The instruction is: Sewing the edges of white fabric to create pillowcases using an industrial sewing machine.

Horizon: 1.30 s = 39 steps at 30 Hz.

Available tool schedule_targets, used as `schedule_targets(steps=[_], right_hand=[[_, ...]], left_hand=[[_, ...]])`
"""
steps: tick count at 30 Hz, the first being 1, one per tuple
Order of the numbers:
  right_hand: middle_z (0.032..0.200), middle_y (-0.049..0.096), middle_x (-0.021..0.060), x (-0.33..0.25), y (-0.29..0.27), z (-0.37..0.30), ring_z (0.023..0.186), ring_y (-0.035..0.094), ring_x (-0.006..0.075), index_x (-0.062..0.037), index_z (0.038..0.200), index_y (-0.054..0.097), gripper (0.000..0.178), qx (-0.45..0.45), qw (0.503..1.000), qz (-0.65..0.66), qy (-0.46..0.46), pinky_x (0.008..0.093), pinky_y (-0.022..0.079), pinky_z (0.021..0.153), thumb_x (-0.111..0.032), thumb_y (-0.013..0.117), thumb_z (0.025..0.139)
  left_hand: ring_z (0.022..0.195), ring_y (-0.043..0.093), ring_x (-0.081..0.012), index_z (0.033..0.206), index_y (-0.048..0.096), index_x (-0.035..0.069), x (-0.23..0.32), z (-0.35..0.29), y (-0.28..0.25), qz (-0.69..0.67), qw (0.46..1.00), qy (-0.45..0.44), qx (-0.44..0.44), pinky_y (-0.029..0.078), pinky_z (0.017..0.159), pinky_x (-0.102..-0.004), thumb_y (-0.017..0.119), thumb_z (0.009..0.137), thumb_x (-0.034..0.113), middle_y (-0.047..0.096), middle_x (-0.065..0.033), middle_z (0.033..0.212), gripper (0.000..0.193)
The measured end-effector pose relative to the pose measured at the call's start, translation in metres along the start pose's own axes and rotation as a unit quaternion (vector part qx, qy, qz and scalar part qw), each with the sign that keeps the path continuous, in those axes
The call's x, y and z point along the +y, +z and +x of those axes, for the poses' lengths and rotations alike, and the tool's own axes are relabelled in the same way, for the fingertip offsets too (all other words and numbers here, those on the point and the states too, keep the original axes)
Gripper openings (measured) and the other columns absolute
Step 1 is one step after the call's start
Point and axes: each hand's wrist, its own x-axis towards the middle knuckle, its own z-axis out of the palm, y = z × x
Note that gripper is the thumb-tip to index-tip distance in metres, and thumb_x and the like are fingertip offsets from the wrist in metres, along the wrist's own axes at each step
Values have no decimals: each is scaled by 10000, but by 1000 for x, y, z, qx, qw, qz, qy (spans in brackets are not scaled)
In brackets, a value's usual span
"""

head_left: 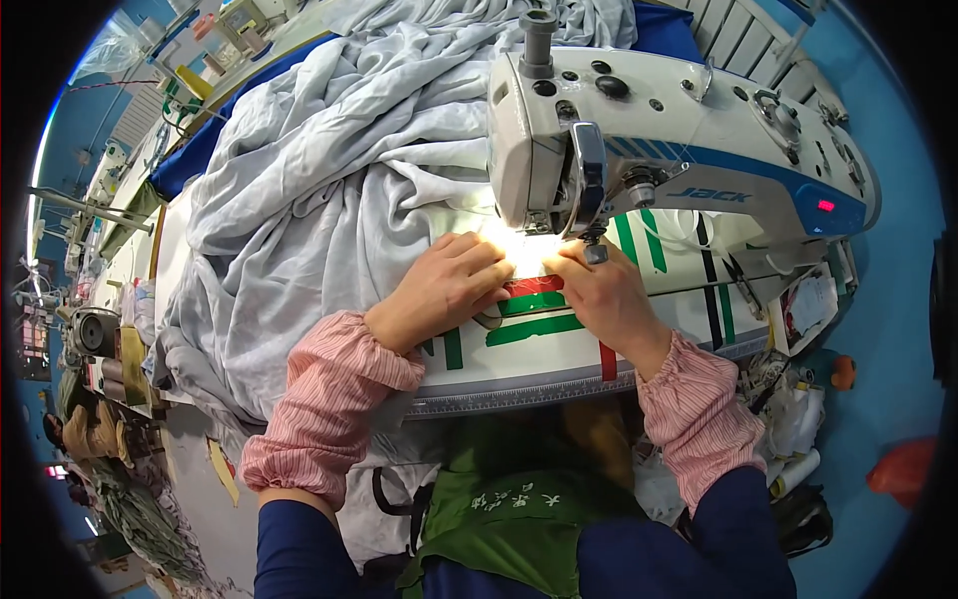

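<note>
A white and blue sewing machine [679, 150] stands over the table, its needle area lit by a glaring lamp. My left hand [449, 290] is just left of the needle, fingers bent and pressed together on the edge of a large light grey fabric [329, 200]. On the right side of the needle, my right hand [606, 295] has its fingertips closed at the same lit spot. The glare hides the fabric's edge and the exact fingertip grip. The fabric spreads in folds to the left and behind the machine head. Red and green tape [534, 295] shows between my hands.
Coloured tape strips [639, 240] mark the white tabletop, and a ruler strip [519, 401] follows its front edge. Dark snips [743, 285] lie to the right. Thread spools [798, 474] and a red bag [903, 471] are lower right; a cluttered bench [130, 250] is left.
</note>
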Motion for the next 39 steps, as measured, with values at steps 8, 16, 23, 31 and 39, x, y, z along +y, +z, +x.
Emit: schedule_targets(steps=[8, 16, 23, 31, 39], right_hand=[[978, 656, 52, 3, 4, -2, 932, 616, 278, -63, 956, 686, 268, -9, 1000, 9, -4, 398, 499, 820, 31, 680, 704], [938, 693, 34, 5, 2, -3, 825, 582, 265, -75, 975, 691, 273, -7, 999, 35, -2, 396, 491, 797, 16, 681, 718], [943, 695, 26, -2, 0, 2, 838, 575, 271, -141, 1061, 714, 297, -39, 999, -2, 6, 404, 473, 810, -71, 709, 772], [926, 574, 52, -4, 0, 6, 939, 529, 251, -125, 990, 715, 242, -16, 999, 18, -29, 372, 442, 787, -125, 728, 749], [1048, 683, 14, -3, 2, 1, 950, 604, 221, -148, 1111, 691, 309, -63, 998, -1, -27, 425, 438, 881, -162, 712, 803]], left_hand=[[937, 565, -226, 1004, 610, 28, 6, 19, 4, 78, 995, 66, -8, 490, 808, -350, 592, 779, 152, 554, -56, 941, 257], [715, 589, -287, 854, 631, 26, 3, 19, 20, -148, 965, -196, 91, 480, 632, -378, 674, 789, 77, 570, -101, 788, 93], [697, 581, -285, 845, 640, 25, 6, 17, 18, -120, 971, -170, 120, 466, 613, -375, 705, 778, 44, 578, -105, 778, 96], [800, 601, -275, 862, 646, 41, 7, 20, 21, -22, 992, -67, 102, 510, 698, -366, 718, 742, 56, 621, -86, 874, 141], [863, 618, -277, 891, 656, 33, 4, 19, 22, -12, 995, -39, 91, 517, 747, -368, 720, 729, 65, 653, -90, 977, 178]])
